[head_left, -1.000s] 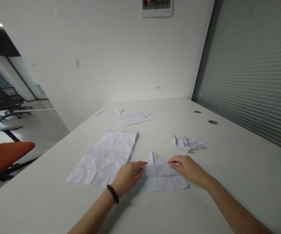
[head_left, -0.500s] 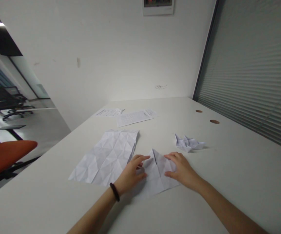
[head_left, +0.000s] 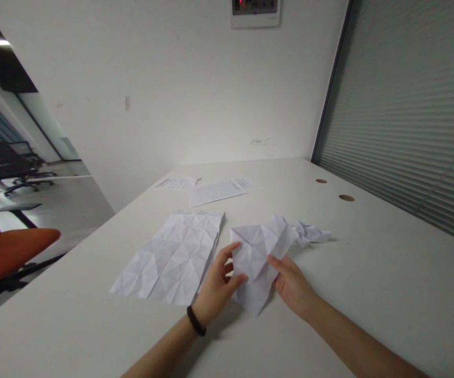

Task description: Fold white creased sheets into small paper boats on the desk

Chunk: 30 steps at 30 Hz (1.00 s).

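A creased, partly folded sheet of white paper (head_left: 255, 251) is held up at a tilt above the table between my two hands. My right hand (head_left: 294, 286) pinches its right side, thumb on the front and fingers behind. At the left edge, my left hand (head_left: 219, 283) has thumb and fingers curved around the paper; a dark band circles that wrist. Just left of this hand lies a larger creased paper sheet (head_left: 175, 252), marked with a grid of folds. Behind the held paper, a small folded paper figure (head_left: 312, 233) is partly covered.
Printed sheets (head_left: 219, 192) and more printed paper (head_left: 177, 182) lie farther back on the white table (head_left: 368, 294). Two round holes, one a cable hole (head_left: 346, 198), are near its right edge. An orange chair seat (head_left: 14, 254) stands left. Someone sits in the far left background.
The folded paper has been lifted off the table and turned, so another creased face shows. My right hand has closed on its side. The larger sheet stays put.
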Available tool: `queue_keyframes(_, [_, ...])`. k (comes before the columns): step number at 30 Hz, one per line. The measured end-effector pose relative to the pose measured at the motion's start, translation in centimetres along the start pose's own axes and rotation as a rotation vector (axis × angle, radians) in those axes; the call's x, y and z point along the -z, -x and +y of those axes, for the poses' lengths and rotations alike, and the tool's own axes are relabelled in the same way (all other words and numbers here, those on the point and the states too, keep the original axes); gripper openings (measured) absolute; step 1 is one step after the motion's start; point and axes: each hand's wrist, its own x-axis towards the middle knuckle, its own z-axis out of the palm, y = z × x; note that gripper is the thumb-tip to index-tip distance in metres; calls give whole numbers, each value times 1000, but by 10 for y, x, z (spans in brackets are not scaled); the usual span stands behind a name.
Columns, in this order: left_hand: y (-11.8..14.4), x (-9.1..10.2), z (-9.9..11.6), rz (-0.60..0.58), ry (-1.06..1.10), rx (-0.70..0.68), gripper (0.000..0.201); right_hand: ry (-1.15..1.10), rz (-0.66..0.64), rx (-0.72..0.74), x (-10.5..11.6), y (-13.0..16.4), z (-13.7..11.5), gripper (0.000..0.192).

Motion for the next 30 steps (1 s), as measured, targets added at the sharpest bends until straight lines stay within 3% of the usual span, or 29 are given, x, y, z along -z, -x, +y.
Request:
queue_keyframes(2, [4, -4, 0, -70, -85, -5, 53, -34, 44, 14, -3, 2, -1, 46])
queue_keyframes(5, [6, -5, 0, -80, -232, -98, 55, 128, 263, 95, 8, 0, -4, 41])
queue_keyframes(10, [2, 6, 3, 122, -370, -311, 63, 645, 654, 477, 35, -1, -29, 24])
queue_keyframes(12, [1, 10, 6, 241, -396, -346, 56, 873, 551, 692, 38, 1, -35, 14])
queue_keyframes(13, [1, 12, 8, 285, -395, -358, 51, 984, 424, 747, 37, 2, -36, 15])
queue_keyframes(15, [2, 14, 10, 315, -405, -379, 43, 1178, 82, 701, 33, 4, -31, 28])
queue_keyframes(17, [3, 16, 11, 211, -496, -384, 40, 1298, -212, 524, 26, 5, -22, 36])
queue_keyframes(20, [4, 15, 9, -141, -750, -358, 46, 1267, -409, 454, 21, 8, -14, 39])
queue_keyframes(22, [4, 14, 6, -332, -875, -319, 54, 1227, -446, 438, 22, 8, -16, 40])
queue_keyframes(24, [3, 13, 4, -394, -928, -286, 51, 1232, -426, 436, 27, 8, -23, 42])
queue_keyframes(28, [0, 15, 6, -319, -893, -254, 26, 1326, -318, 413, 38, 3, -35, 41])
queue_keyframes(30, [-1, 16, 8, -282, -870, -207, 27, 1337, -268, 347, 42, 0, -38, 31])
